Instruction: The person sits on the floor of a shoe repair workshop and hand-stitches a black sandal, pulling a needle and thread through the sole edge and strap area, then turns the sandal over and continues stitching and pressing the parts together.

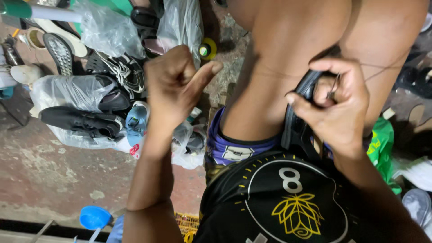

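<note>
Crinkled clear plastic bags (67,92) wrap dark shoes (78,120) on the rough concrete floor. The left hand (173,85) is a raised fist pinching a thin thread (270,73) — taut across the thigh. The right hand (335,105) grips a black rubber sandal (294,128) — curved, smooth — against the lap.

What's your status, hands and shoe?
Left hand fisted, pulling thread taut. Right hand grips black shoe on lap. Nothing in the way.
</note>
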A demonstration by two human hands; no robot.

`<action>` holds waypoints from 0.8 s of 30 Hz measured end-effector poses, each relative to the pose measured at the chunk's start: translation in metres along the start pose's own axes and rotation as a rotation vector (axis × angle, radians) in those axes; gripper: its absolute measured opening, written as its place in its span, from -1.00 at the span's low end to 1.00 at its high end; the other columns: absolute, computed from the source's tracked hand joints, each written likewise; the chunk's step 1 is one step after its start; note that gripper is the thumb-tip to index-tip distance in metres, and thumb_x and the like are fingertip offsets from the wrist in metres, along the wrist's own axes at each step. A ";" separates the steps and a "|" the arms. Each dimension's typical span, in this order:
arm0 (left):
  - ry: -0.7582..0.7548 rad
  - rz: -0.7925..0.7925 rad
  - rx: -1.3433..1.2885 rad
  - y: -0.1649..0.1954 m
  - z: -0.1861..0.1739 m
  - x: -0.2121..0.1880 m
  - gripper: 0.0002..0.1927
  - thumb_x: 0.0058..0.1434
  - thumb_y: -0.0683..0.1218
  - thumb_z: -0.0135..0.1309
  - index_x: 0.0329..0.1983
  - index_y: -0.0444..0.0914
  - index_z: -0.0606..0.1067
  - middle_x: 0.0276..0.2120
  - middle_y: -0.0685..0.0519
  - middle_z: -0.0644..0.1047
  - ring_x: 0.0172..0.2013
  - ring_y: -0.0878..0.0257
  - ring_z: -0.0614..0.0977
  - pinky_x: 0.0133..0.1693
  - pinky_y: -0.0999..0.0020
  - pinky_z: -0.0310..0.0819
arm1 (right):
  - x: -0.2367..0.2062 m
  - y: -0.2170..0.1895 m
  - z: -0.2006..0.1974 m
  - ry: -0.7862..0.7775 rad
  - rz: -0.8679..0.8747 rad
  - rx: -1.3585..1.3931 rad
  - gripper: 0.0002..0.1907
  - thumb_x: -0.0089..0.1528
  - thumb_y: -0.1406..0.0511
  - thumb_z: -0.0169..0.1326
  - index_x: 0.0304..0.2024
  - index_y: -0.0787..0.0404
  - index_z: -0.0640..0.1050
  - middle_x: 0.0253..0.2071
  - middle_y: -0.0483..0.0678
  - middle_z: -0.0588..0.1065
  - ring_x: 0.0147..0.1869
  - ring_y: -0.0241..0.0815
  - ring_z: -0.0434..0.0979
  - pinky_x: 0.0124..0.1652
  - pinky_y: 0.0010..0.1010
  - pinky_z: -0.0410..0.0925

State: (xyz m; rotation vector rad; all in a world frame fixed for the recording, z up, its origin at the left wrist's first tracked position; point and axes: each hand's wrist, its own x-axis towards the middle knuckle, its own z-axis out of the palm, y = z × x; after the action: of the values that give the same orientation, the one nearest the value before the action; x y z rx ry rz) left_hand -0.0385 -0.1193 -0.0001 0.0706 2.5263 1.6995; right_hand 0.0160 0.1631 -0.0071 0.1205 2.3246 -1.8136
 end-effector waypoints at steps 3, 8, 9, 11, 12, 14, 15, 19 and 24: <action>0.111 -0.005 0.169 -0.014 0.017 -0.012 -0.61 0.20 -0.09 0.40 -0.17 -0.35 0.41 -0.10 -0.11 0.39 -0.48 0.21 0.41 -0.45 0.38 0.34 | 0.000 -0.006 -0.002 -0.025 0.033 -0.007 -0.42 0.24 0.59 0.35 0.18 0.34 0.32 -0.49 -0.30 0.15 -0.45 -0.55 0.07 -0.39 -0.71 0.07; -0.061 0.399 0.239 0.017 0.074 -0.021 -0.49 0.32 -0.09 0.22 0.30 -0.18 0.36 0.18 -0.04 0.45 -0.02 0.20 0.59 -0.21 0.41 0.58 | -0.002 -0.026 -0.018 -0.090 0.113 -0.102 -0.18 0.12 0.53 0.29 0.34 0.36 0.15 -0.37 -0.30 0.29 -0.39 -0.52 0.22 -0.36 -0.71 0.16; -0.085 0.447 0.260 0.021 0.079 -0.019 -0.49 0.35 -0.09 0.20 0.33 -0.18 0.35 0.17 -0.03 0.45 0.02 0.18 0.60 -0.19 0.39 0.60 | -0.002 -0.029 -0.023 -0.114 0.130 -0.151 -0.11 0.06 0.52 0.25 0.35 0.38 0.09 -0.31 -0.30 0.36 -0.36 -0.51 0.29 -0.35 -0.71 0.20; -0.122 0.491 0.303 0.025 0.088 -0.016 -0.50 0.39 -0.06 0.19 0.35 -0.21 0.35 0.11 -0.02 0.47 0.03 0.13 0.60 -0.19 0.34 0.60 | 0.004 -0.036 -0.042 -0.236 0.159 -0.491 0.11 0.11 0.41 0.37 0.56 0.33 0.01 -0.47 -0.18 0.36 -0.50 -0.40 0.29 -0.50 -0.59 0.18; -0.146 0.488 0.320 0.024 0.090 -0.015 -0.51 0.41 -0.04 0.19 0.33 -0.25 0.36 0.07 -0.02 0.48 0.00 0.09 0.60 -0.21 0.30 0.60 | 0.004 -0.039 -0.050 -0.285 0.186 -0.662 0.22 0.13 0.35 0.43 0.66 0.30 -0.04 -0.55 -0.13 0.36 -0.57 -0.35 0.29 -0.57 -0.53 0.17; -0.127 0.491 0.328 0.019 0.092 -0.013 -0.57 0.42 0.00 0.20 0.22 -0.28 0.40 0.01 -0.02 0.48 -0.03 0.09 0.60 -0.22 0.26 0.59 | 0.005 -0.041 -0.060 -0.301 0.155 -0.820 0.10 0.11 0.33 0.41 0.58 0.30 0.09 -0.46 -0.08 0.44 -0.49 -0.33 0.41 -0.52 -0.47 0.29; -0.113 0.487 0.334 0.017 0.093 -0.013 -0.60 0.43 0.02 0.21 0.17 -0.29 0.42 -0.03 -0.01 0.48 -0.05 0.09 0.59 -0.23 0.24 0.58 | 0.005 -0.041 -0.063 -0.316 0.138 -0.900 0.04 0.10 0.32 0.40 0.54 0.29 0.15 -0.42 -0.06 0.48 -0.45 -0.32 0.47 -0.50 -0.45 0.35; -0.139 0.491 0.398 0.011 0.093 -0.010 -0.78 0.38 -0.01 0.22 -0.20 -0.20 0.45 -0.18 0.03 0.47 -0.14 0.13 0.59 -0.30 0.29 0.57 | 0.003 -0.029 -0.061 -0.172 -0.170 -0.834 -0.32 0.13 0.37 0.38 0.22 0.41 0.38 -0.34 0.07 0.51 -0.36 -0.18 0.50 -0.39 -0.39 0.38; -0.094 0.527 0.420 0.009 0.084 0.003 -0.90 0.34 -0.14 0.16 -0.16 -0.20 0.46 -0.08 0.03 0.50 -0.11 0.12 0.59 -0.23 0.27 0.57 | -0.009 0.012 -0.075 -0.089 -0.076 -0.634 -0.80 0.28 0.44 0.22 -0.06 0.39 0.56 -0.33 -0.01 0.53 -0.33 -0.31 0.53 -0.33 -0.47 0.41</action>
State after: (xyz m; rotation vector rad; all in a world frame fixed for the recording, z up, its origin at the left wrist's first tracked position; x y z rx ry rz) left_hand -0.0324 -0.0383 -0.0230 0.8898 2.9116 1.2008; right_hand 0.0198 0.2389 0.0008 -0.1381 2.7315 -1.0004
